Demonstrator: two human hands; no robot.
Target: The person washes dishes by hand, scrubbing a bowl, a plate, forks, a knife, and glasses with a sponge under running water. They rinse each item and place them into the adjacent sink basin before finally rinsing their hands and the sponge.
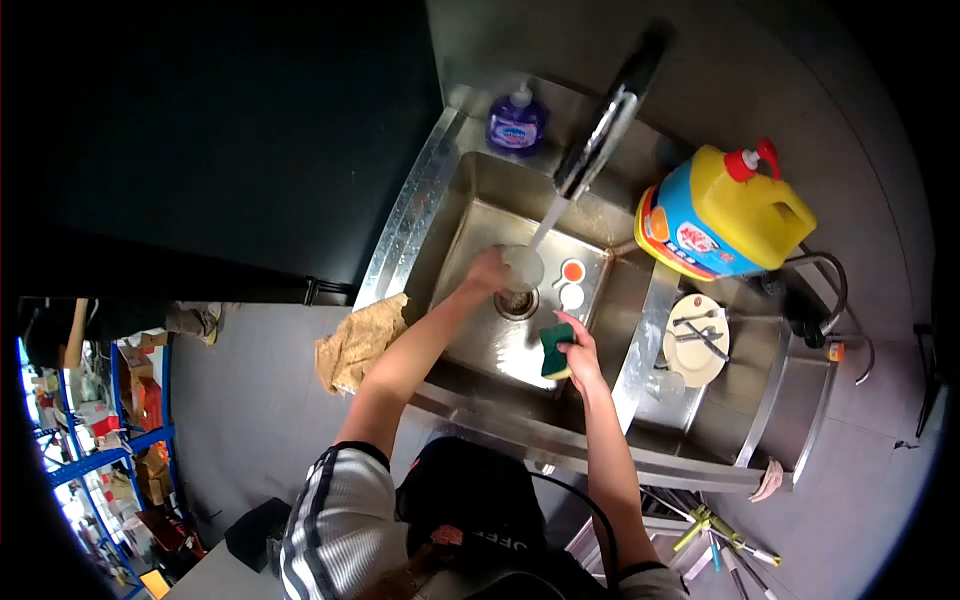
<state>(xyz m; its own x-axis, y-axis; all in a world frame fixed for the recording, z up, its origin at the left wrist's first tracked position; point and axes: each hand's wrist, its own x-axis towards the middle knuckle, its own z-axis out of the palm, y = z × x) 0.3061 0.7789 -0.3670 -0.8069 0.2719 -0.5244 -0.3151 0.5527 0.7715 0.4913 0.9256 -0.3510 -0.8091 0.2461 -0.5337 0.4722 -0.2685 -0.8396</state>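
My left hand (488, 268) grips a round, translucent bowl (524, 268) by its left side, under the stream of water from the faucet (600, 140). In my right hand (582, 360) is a green and yellow sponge (556, 350), held over the sink's near right part. On the floor of the left sink basin (470, 340) lie a small white dish with an orange-red inside (573, 271) and a small white dish (572, 297), just right of the bowl. The drain (517, 304) shows below the bowl.
A purple soap bottle (516, 122) and a large yellow detergent jug (725, 215) stand by the sink. The right basin holds a plate (690, 365) with cutlery (708, 340) and a clear cup (662, 383). A brown cloth (362, 343) hangs over the left front corner.
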